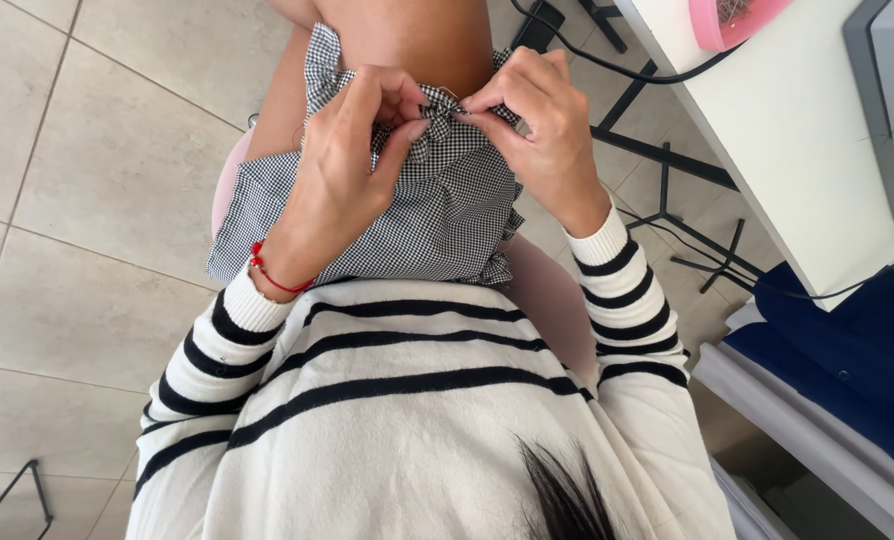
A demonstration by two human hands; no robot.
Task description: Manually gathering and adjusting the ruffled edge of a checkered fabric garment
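1. Fingers: both sets are pinched shut on a small gathered bit of black-and-white checked fabric [437, 200], w/ thumb and forefinger tips almost meeting at the middle. That bunched bit [429, 128] sits between the two hands, prob. held tight so it stays gathered while it's worked. Can't tell if a needle or thread is in there, too small.
2. Left hand [352, 150]: curled over from the left, tips closed on the fabric; a red cord bracelet [272, 272] on the wrist.
3. Right hand [537, 125]: comes in from the right, tips clamped on the same bunch, knuckles up.
4. The fabric itself lies spread over the person's lap, so the lap bears its weight and the hands only need to grip the small part.
5. Sleeves: white w/ black stripes, pushed just clear of the wrists.
6. Further out: pink chair seat [552, 290] under the person, tiled floor [77, 200] at left, white table [787, 150] at right w/ black cables [617, 68] trailing beside it, blue cloth [847, 360] below the table edge.
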